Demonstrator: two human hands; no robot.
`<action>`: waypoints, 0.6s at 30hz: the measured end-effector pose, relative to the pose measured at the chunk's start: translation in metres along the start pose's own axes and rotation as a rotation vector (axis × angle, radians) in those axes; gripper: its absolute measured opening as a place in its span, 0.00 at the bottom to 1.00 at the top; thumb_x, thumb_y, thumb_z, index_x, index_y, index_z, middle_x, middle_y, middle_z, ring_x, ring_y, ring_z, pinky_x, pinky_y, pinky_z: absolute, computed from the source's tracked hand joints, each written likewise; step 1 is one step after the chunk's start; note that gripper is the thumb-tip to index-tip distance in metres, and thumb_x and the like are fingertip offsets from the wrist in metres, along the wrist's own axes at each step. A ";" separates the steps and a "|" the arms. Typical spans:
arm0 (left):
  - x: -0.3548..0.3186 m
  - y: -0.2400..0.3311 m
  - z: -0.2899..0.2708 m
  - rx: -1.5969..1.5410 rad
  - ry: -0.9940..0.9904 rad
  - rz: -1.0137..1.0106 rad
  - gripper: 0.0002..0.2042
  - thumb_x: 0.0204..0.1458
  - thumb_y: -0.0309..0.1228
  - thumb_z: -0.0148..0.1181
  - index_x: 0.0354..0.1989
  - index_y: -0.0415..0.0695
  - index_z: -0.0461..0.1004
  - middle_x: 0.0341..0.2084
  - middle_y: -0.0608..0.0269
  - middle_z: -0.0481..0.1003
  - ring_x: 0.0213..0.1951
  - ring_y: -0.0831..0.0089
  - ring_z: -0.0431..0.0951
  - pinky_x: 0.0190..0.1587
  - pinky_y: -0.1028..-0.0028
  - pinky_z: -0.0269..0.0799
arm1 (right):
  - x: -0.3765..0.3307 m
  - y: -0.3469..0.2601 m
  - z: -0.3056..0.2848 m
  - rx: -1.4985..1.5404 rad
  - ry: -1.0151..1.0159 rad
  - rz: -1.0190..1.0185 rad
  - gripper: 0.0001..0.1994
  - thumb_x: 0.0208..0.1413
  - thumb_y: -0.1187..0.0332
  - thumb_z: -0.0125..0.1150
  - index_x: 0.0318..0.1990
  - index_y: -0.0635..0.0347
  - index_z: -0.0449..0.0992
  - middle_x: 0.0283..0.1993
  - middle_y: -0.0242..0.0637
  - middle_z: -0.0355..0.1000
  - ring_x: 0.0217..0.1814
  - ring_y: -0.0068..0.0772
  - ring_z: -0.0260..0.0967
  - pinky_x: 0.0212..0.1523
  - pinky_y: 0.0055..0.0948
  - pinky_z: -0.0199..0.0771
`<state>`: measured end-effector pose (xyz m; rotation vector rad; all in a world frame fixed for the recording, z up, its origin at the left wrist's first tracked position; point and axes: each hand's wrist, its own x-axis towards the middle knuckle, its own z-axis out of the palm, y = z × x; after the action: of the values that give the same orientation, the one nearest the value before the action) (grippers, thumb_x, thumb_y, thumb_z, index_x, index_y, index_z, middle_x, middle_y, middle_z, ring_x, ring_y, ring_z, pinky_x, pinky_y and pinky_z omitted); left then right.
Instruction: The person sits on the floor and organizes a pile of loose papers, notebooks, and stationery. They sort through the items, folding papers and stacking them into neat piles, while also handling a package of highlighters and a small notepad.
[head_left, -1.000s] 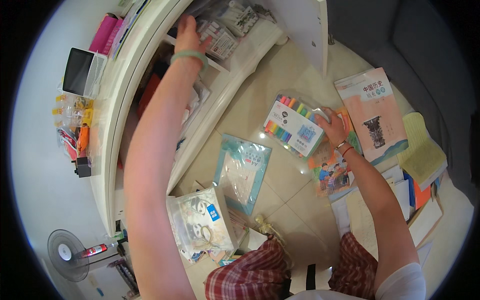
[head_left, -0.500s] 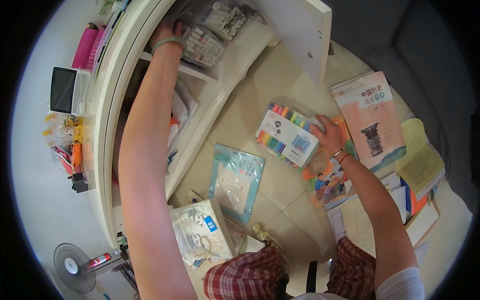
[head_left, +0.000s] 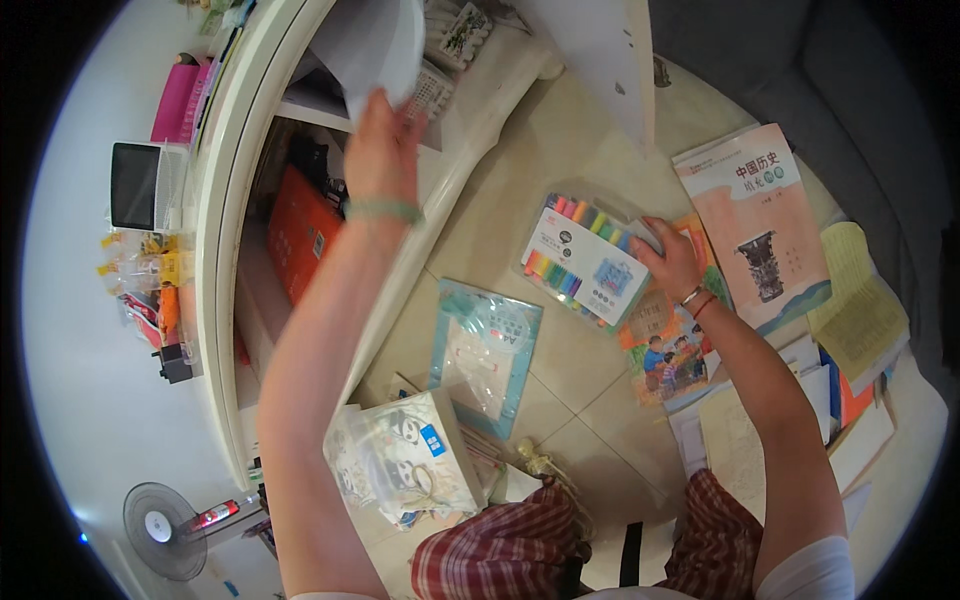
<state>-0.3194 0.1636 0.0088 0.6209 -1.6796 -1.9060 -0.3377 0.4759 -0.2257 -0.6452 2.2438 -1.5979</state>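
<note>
My left hand (head_left: 385, 150) is at the cabinet opening, its fingers closed on the lower edge of a white sheet (head_left: 375, 50) with a curved rim; motion blurs it and its material is unclear. Behind the sheet, the clear case of white pens (head_left: 430, 95) is partly hidden. Over the floor, my right hand (head_left: 672, 262) grips the right end of a clear case of coloured markers (head_left: 588, 262). Underneath that hand lies an orange picture book (head_left: 672, 345), partly covered.
An open cabinet door (head_left: 600, 60) stands at the top. An orange folder (head_left: 300, 235) leans in the lower compartment. A pink workbook (head_left: 755, 225) and loose papers (head_left: 745, 440) lie to the right. A blue-edged packet (head_left: 487, 355) and panda-print box (head_left: 420, 450) are on the floor.
My left hand has drawn back from inside the cabinet, bringing the white sheet into sight. The orange folder below now shows more. My right hand stays on the marker case.
</note>
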 end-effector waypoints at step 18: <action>-0.084 -0.052 -0.103 0.760 -0.475 -0.689 0.21 0.59 0.47 0.47 0.51 0.43 0.69 0.40 0.51 0.76 0.37 0.65 0.79 0.39 0.67 0.76 | 0.001 -0.010 -0.004 -0.079 -0.061 0.046 0.23 0.51 0.60 0.62 0.49 0.68 0.69 0.38 0.52 0.73 0.37 0.45 0.74 0.36 0.33 0.73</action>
<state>-0.1934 0.1450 -0.0559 1.2298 -2.8239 -1.8832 -0.3387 0.4758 -0.2147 -0.6493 2.2702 -1.4546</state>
